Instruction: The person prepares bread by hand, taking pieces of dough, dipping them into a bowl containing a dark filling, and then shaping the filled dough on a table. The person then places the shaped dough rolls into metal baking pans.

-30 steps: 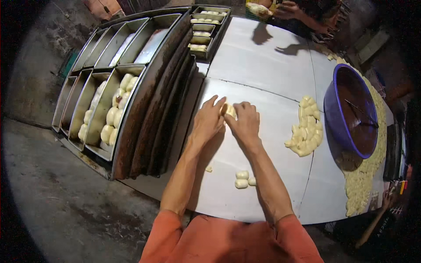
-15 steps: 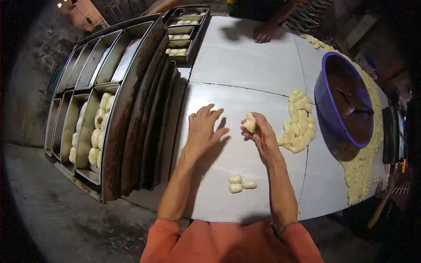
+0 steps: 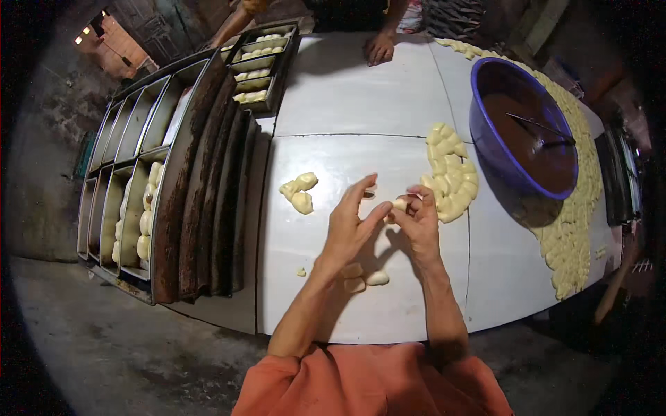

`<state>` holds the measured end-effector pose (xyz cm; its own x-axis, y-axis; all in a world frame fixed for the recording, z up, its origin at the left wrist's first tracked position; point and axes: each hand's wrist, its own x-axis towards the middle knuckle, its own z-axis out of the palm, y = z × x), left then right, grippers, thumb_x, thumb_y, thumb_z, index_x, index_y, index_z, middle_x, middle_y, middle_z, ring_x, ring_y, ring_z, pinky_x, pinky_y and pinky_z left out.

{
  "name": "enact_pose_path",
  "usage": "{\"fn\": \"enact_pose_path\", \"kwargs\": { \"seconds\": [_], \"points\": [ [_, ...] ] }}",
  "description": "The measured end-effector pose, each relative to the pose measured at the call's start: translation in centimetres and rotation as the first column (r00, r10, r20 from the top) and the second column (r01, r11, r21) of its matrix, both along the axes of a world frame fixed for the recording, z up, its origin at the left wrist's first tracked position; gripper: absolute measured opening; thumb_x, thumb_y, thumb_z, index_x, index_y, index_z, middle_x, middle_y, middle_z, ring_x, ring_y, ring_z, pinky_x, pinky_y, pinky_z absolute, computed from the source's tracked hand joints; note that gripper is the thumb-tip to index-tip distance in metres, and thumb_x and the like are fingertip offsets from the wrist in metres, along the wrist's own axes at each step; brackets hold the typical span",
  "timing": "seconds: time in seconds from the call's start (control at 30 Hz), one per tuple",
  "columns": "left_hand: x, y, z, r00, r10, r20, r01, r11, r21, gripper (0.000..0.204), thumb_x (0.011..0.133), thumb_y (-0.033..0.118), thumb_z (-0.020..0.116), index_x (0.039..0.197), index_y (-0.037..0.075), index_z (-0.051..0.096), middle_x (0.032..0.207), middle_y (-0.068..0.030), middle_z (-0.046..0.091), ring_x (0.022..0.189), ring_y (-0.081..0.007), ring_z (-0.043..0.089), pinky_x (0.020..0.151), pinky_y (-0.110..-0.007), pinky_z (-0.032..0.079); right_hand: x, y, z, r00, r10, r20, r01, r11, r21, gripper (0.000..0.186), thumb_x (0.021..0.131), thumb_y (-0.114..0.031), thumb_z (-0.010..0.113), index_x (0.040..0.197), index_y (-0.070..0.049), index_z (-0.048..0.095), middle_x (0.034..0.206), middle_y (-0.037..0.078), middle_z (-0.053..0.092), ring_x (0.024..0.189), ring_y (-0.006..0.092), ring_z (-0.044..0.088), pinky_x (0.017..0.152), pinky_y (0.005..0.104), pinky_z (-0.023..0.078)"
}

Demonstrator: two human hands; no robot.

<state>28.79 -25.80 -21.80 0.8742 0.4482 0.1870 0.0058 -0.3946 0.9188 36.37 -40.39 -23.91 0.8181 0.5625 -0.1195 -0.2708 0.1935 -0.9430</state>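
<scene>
My right hand [image 3: 420,225] is closed on a small piece of pale dough [image 3: 399,204], held above the white tabletop. My left hand [image 3: 352,225] comes in from the other side with its fingers stretched out and apart. Its thumb tip is at the dough piece; whether it presses on it I cannot tell. Left of that hand lies a small cluster of dough lumps [image 3: 301,192]. Rounded dough pieces [image 3: 377,278] sit on the table between my forearms, partly behind the left one. A larger mass of cut dough [image 3: 451,173] lies just beyond my right hand.
A purple basin [image 3: 479,114] of brown filling with a utensil stands at the right, beside a long spread of dough lumps [image 3: 565,256]. Stacked metal loaf pans [image 3: 166,132], some holding dough, rise at the left. More filled pans [image 3: 257,73] and another person's hand [image 3: 380,48] are at the far side.
My hands have come together at the dough piece, the left moving right. The dough cluster now shows where my left hand was. The view has shifted, and more of the other person shows.
</scene>
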Motion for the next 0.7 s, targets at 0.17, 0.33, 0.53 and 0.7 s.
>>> {"fn": "enact_pose_path", "kwargs": {
  "seconds": [0.17, 0.33, 0.53, 0.7],
  "points": [
    [2.6, -6.0, -1.1, 0.946, -0.009, 0.324, 0.132, 0.924, -0.359, 0.079, 0.095, 0.053, 0.065, 0.148, -0.002, 0.044, 0.136, -0.0185, 0.060, 0.124, -0.0281, 0.060, 0.107, -0.039, 0.046, -0.6, -1.9, 1.1, 0.948, 0.062, -0.313, 0.042, 0.948, 0.316, 0.049, 0.088, -0.002, 0.074, 0.130, -0.003, 0.050, 0.094, 0.003, 0.063, 0.082, 0.0084, 0.063, 0.068, 0.0236, 0.055],
    [4.3, -10.4, -3.9, 0.949, -0.022, 0.315, 0.085, 0.979, -0.187, 0.085, 0.085, 0.060, 0.073, 0.138, -0.004, 0.051, 0.118, -0.0143, 0.068, 0.105, -0.0241, 0.068, 0.099, -0.036, 0.052, 1.4, -4.5, 4.3, 0.893, 0.180, -0.412, 0.062, 0.857, 0.511, 0.019, 0.097, -0.012, 0.066, 0.112, -0.006, 0.056, 0.094, 0.001, 0.062, 0.082, 0.0082, 0.064, 0.070, 0.0232, 0.056],
    [2.3, -10.5, 0.3, 0.965, -0.259, -0.030, 0.211, 0.844, -0.493, 0.053, 0.092, 0.018, 0.074, 0.139, 0.002, 0.055, 0.129, -0.0181, 0.065, 0.106, -0.0280, 0.070, 0.087, -0.037, 0.058, 11.6, -9.1, 6.8, 0.960, -0.254, 0.121, 0.211, 0.935, 0.287, 0.016, 0.098, -0.018, 0.067, 0.106, -0.008, 0.058, 0.097, 0.001, 0.062, 0.083, 0.0090, 0.061, 0.076, 0.0246, 0.051],
    [0.5, -7.1, 0.7, 0.936, -0.258, -0.242, 0.182, 0.938, -0.295, 0.041, 0.095, 0.018, 0.070, 0.132, 0.002, 0.062, 0.122, -0.0160, 0.070, 0.104, -0.0255, 0.071, 0.084, -0.038, 0.059, 25.4, -16.9, 6.6, 0.849, -0.231, 0.476, 0.378, 0.894, -0.240, 0.018, 0.097, -0.023, 0.064, 0.103, -0.008, 0.057, 0.091, 0.002, 0.061, 0.081, 0.0105, 0.060, 0.073, 0.0261, 0.051]
  ]
}}
